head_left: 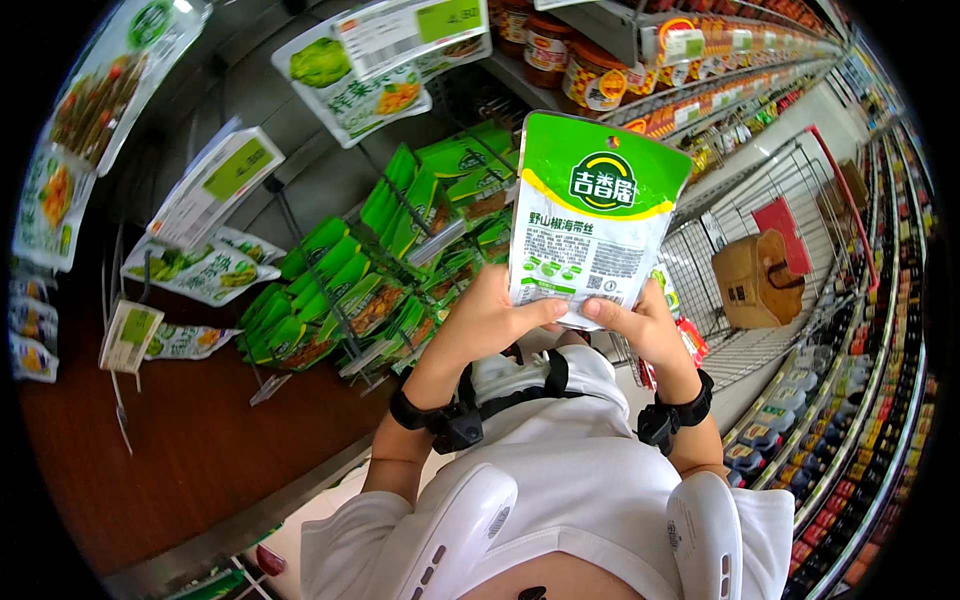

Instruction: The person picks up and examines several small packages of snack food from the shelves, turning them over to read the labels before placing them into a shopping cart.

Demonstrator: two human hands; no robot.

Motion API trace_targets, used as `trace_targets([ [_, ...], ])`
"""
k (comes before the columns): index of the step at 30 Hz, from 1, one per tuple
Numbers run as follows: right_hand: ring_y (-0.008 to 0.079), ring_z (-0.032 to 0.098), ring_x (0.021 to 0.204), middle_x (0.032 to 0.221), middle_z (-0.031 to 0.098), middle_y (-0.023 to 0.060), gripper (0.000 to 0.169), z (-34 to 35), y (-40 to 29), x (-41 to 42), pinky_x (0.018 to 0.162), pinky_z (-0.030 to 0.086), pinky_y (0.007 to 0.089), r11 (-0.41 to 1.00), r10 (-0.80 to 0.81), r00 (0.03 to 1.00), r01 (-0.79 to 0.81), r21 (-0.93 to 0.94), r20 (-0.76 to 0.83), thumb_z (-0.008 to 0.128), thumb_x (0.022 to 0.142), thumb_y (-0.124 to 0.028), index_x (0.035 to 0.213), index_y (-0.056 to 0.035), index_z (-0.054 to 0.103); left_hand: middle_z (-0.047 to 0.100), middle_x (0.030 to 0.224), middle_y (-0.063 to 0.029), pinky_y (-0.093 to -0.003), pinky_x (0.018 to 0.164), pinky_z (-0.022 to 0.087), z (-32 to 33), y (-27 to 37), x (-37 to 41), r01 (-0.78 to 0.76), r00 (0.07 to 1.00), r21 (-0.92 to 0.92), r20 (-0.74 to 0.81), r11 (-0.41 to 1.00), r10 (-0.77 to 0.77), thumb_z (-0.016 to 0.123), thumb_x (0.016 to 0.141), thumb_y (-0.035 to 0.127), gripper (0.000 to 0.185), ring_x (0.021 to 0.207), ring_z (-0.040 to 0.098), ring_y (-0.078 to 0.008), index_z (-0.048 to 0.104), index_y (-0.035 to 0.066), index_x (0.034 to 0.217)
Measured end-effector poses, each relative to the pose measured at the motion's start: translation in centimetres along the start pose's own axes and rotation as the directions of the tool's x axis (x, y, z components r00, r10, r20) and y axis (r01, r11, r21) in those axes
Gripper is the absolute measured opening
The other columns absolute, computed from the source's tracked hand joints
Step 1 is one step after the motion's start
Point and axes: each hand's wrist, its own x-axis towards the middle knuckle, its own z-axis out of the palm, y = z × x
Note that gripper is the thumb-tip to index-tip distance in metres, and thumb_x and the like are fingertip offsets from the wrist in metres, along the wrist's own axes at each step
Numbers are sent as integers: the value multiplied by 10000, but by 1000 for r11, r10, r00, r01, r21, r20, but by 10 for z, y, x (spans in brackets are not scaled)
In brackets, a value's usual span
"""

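A green and white foil food pouch (596, 217) is held upright before me, its printed back turned to my view. My left hand (495, 311) grips its lower left corner, with the thumb across the front. At the lower right corner my right hand (634, 315) pinches it the same way; the fingers behind the pouch are hidden. To the left of the pouch, green pouches (307, 300) hang in rows on metal display hooks. White and green pouches (206, 266) hang farther left, beside price tags (217, 187).
A wire shopping cart (697, 255) with a brown paper bag (757, 277) stands at the right. Jars (592, 75) line a shelf above. A dark brown shelf board (187, 435) lies at lower left. Bottle shelves (832, 420) run along the far right.
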Motion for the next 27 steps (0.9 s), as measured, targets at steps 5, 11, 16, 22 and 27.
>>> trace_targets([
  [5, 112, 539, 797, 909, 602, 72, 253, -19, 9, -7, 700, 428, 234, 998, 56, 993, -57, -4, -102, 581, 783, -122, 982, 32, 564, 608, 848, -82, -216, 502, 433, 11, -12, 23, 48, 995, -130, 91, 990, -36, 573, 772, 102, 240, 681, 587, -116, 545, -12, 982],
  [11, 126, 506, 860, 991, 516, 82, 416, -45, 53, -9, 750, 412, 263, 995, 91, 831, -61, 73, -549, 611, 755, -124, 1095, 7, 413, 600, 834, -89, -241, 514, 448, 11, -43, 55, 126, 984, 74, 119, 989, -134, 536, 799, 111, 230, 639, 563, -128, 537, -33, 978],
  [16, 227, 470, 1000, 1109, 428, 181, 593, -68, 63, -21, 831, 386, 303, 943, 286, 880, -187, 277, -378, 631, 755, -220, 1176, 6, 281, 597, 811, -96, -283, 580, 451, 17, -67, 86, 200, 952, 301, 165, 932, -257, 492, 796, 86, 221, 648, 556, -160, 538, -34, 976],
  [22, 259, 448, 1050, 1236, 316, 212, 783, -96, 78, -35, 809, 432, 355, 834, 431, 840, -233, 500, -328, 612, 761, -341, 1278, -20, 118, 529, 918, -172, -370, 719, 432, 77, -79, 123, -294, 924, 785, 379, 545, -48, 526, 736, 98, 360, 845, 526, -333, 498, 19, 1086],
  [27, 219, 540, 877, 1027, 495, 139, 454, -141, 123, -55, 685, 506, 336, 758, 522, 682, -97, 645, -511, 521, 786, -146, 1157, 25, 322, 487, 1042, -151, -364, 798, 414, 125, -136, 169, -457, 818, 755, 564, 469, -111, 557, 734, 176, 440, 943, 499, -327, 458, 25, 1136],
])
